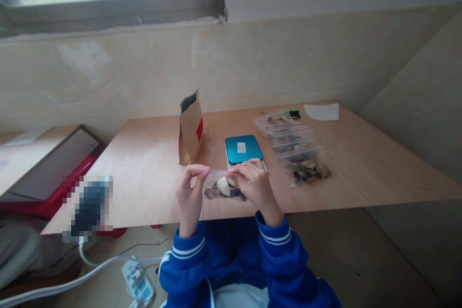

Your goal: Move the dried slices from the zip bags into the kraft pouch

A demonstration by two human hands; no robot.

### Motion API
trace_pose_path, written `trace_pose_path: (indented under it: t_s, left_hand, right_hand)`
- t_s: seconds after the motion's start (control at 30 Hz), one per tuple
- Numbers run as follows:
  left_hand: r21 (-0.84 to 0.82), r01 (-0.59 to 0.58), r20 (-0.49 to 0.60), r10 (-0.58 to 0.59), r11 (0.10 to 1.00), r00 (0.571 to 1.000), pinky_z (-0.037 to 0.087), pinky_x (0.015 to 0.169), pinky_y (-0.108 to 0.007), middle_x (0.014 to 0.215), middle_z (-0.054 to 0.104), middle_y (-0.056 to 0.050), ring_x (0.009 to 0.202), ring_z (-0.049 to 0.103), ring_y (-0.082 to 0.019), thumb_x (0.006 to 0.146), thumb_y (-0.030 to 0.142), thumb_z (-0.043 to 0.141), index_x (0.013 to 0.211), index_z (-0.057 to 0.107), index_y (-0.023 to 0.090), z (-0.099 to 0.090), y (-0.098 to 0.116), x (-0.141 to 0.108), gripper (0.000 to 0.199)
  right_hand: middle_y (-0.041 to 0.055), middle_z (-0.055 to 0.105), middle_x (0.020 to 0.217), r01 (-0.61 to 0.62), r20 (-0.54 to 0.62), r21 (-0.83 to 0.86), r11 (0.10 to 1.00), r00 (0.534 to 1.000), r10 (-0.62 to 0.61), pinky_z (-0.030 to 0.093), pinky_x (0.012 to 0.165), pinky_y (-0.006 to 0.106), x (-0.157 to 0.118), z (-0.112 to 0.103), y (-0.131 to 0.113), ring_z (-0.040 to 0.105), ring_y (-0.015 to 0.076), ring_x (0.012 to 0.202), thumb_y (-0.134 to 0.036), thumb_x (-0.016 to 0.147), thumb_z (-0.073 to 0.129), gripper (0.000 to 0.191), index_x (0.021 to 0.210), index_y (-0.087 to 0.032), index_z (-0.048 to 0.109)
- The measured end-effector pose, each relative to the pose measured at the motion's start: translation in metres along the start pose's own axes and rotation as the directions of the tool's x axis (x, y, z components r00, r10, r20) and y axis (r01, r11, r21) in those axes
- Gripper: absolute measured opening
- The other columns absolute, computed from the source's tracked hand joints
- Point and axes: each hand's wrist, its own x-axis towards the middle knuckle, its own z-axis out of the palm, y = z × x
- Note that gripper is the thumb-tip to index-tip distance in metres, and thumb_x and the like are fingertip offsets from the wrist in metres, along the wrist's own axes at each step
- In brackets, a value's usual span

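Both hands hold one small clear zip bag (224,186) filled with dark and pale pieces, just above the near edge of the wooden table (144,173). My left hand (190,192) pinches the bag's top left corner. My right hand (254,184) pinches the top edge on the right side. Behind the bag lies a teal scale (243,148). A brown paper pouch (190,130) with a red label stands upright to the left of the scale.
A row of filled zip bags (296,149) lies overlapping at the right of the scale. A white paper (322,111) sits at the far right corner. A power strip (137,281) and cables lie on the floor at the left.
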Motion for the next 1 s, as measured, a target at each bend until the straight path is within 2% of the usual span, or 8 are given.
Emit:
trace_pose_path:
  t_s: [0.13,0.27,0.37,0.6,0.7,0.83,1.0]
  left_hand:
    - [-0.018,0.022,-0.019,-0.022,1.0,1.0,0.05,0.072,-0.023,0.078,0.068,0.002,0.075,0.064,-0.012,0.087,0.03,0.068,0.08,0.067,0.02,0.003,0.001,-0.001,0.012]
    - [-0.03,0.04,-0.071,-0.042,0.999,0.997,0.051,0.07,-0.023,0.076,0.067,0.002,0.072,0.063,-0.012,0.086,0.033,0.067,0.079,0.067,0.02,0.005,0.001,-0.001,0.016]
    - [-0.031,0.055,-0.081,-0.057,0.998,0.995,0.052,0.07,-0.024,0.076,0.068,0.001,0.073,0.064,-0.013,0.085,0.037,0.068,0.079,0.066,0.019,0.004,0.0,0.0,0.019]
    - [-0.039,0.067,-0.038,-0.069,0.997,0.997,0.052,0.066,-0.023,0.075,0.067,0.0,0.07,0.064,-0.012,0.085,0.039,0.07,0.08,0.066,0.019,0.007,0.003,0.0,0.021]
    - [-0.035,0.037,0.014,-0.037,0.999,0.999,0.052,0.066,-0.022,0.078,0.067,0.0,0.073,0.064,-0.012,0.086,0.035,0.07,0.082,0.066,0.019,0.011,0.007,-0.003,0.017]
    - [-0.071,-0.03,0.082,0.036,0.997,0.996,0.054,0.072,-0.024,0.08,0.067,0.0,0.079,0.065,-0.013,0.087,0.032,0.069,0.079,0.064,0.02,0.015,0.008,-0.004,0.016]
    - [-0.084,-0.01,0.152,0.023,0.996,0.988,0.055,0.073,-0.026,0.082,0.066,-0.001,0.081,0.066,-0.014,0.089,0.032,0.066,0.081,0.061,0.02,0.019,0.009,-0.006,0.016]
  right_hand:
    - [-0.0025,0.078,0.078,0.009,-0.032,0.001,1.0,0.999,-0.009,0.037,0.082,0.034,0.001,0.001,-0.001,0.068,0.0142,0.067,-0.017,0.099,0.055,0.028,0.078,-0.022,0.072]
    - [-0.0035,0.079,0.085,-0.027,0.034,0.049,0.998,0.999,0.025,0.038,0.081,0.034,0.001,0.001,0.002,0.069,0.0154,0.075,-0.028,0.095,0.063,0.012,0.092,-0.026,0.075]
    - [-0.0031,0.079,0.087,-0.063,0.088,0.086,0.994,0.995,0.055,0.039,0.082,0.034,0.001,0.002,0.005,0.068,0.017,0.08,-0.033,0.091,0.067,0.01,0.089,-0.026,0.074]
    - [0.0004,0.076,0.092,-0.076,0.096,0.089,0.993,0.993,0.067,0.04,0.084,0.035,0.004,-0.001,-0.01,0.065,0.0197,0.088,-0.027,0.093,0.066,0.005,0.093,-0.023,0.068]
    - [0.0004,0.074,0.09,-0.053,0.065,0.096,0.994,0.997,0.047,0.04,0.083,0.034,0.007,0.0,-0.018,0.064,0.0192,0.087,-0.028,0.093,0.066,0.007,0.091,-0.022,0.065]
    - [0.0006,0.068,0.077,-0.008,-0.033,0.05,0.999,0.999,0.01,0.04,0.075,0.032,0.008,0.002,-0.019,0.061,0.018,0.077,-0.026,0.097,0.059,0.017,0.082,-0.021,0.064]
    - [-0.0003,0.063,0.069,-0.016,-0.107,0.005,1.0,0.994,0.017,0.04,0.072,0.032,0.007,0.001,-0.016,0.058,0.0176,0.07,-0.021,0.098,0.055,0.025,0.075,-0.022,0.063]
